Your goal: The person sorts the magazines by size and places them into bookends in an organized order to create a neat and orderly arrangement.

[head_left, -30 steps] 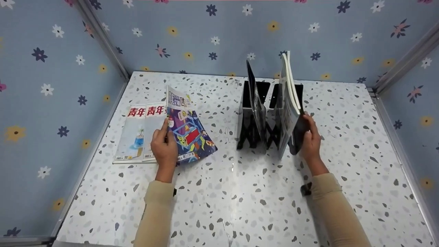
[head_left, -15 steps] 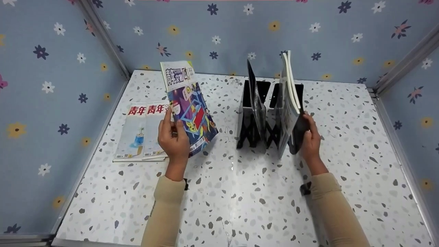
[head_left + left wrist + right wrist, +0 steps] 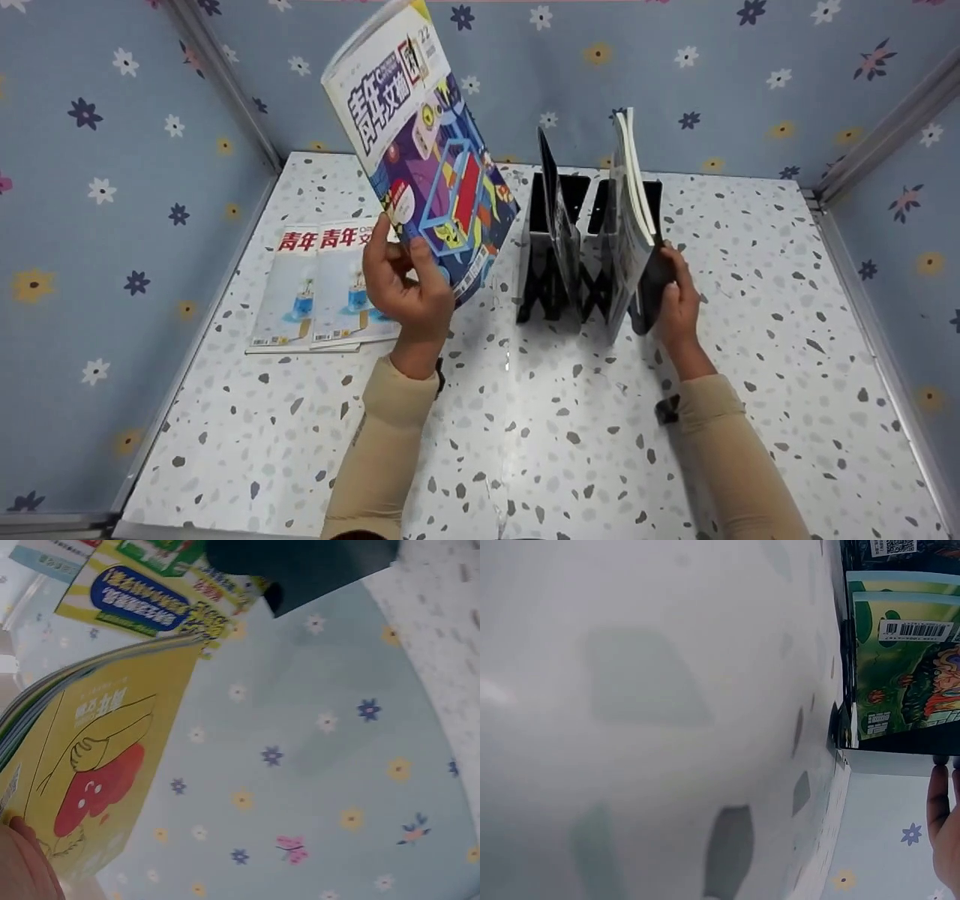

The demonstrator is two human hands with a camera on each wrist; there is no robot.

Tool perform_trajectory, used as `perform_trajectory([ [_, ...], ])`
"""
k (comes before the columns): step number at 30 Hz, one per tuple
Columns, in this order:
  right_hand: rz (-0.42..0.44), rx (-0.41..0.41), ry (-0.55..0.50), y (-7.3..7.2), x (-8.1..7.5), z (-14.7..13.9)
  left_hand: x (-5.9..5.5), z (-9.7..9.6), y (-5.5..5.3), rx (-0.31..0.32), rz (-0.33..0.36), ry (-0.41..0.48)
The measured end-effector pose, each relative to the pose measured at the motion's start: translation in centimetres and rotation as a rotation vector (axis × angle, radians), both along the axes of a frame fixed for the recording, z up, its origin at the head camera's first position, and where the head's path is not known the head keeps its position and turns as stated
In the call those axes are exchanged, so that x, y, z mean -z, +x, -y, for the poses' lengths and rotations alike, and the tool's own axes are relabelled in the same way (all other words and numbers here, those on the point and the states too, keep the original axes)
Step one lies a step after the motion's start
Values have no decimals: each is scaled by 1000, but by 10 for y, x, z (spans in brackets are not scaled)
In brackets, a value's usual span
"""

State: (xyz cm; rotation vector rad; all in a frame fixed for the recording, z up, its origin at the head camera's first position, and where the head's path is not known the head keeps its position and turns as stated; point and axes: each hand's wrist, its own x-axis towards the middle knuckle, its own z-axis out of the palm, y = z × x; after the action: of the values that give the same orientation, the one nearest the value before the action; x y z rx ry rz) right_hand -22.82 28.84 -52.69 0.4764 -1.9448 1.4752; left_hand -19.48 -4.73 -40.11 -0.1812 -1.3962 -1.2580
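Observation:
My left hand [image 3: 409, 289] grips a magazine [image 3: 435, 169] near its lower left edge. The purple illustrated front, under a white title band, faces the head camera, and the raised magazine leans left. From the left wrist, its yellow back cover [image 3: 112, 765] shows a red cartoon figure. My right hand [image 3: 681, 300] rests against the outer right side of a black expandable magazine rack [image 3: 551, 281]. In the right wrist view, fairly straight fingers [image 3: 939, 799] touch the rack's side panel. Pale-edged magazines [image 3: 634, 195] stand in the right part of the rack. A thin dark-edged item [image 3: 556, 195] leans in its left part.
Two white magazines with red titles, the left one [image 3: 281, 292] and the right one [image 3: 341, 300], lie overlapping on the speckled table [image 3: 525, 450]. Blue floral panels [image 3: 487, 75] enclose the back and both sides.
My left hand has lifted the purple magazine off the white ones, up and to the right, tilting it toward the camera. The right hand and the rack stay in place.

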Motion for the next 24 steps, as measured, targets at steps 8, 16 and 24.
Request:
perform_trajectory([
  [8, 27, 18, 19, 0, 1, -1, -41, -26, -6, 62, -157, -5],
  [16, 59, 37, 28, 3, -1, -1, -49, -65, 0, 102, -101, 34],
  [24, 27, 28, 30, 2, -4, 0, -29, -85, -4, 114, 19, 7],
])
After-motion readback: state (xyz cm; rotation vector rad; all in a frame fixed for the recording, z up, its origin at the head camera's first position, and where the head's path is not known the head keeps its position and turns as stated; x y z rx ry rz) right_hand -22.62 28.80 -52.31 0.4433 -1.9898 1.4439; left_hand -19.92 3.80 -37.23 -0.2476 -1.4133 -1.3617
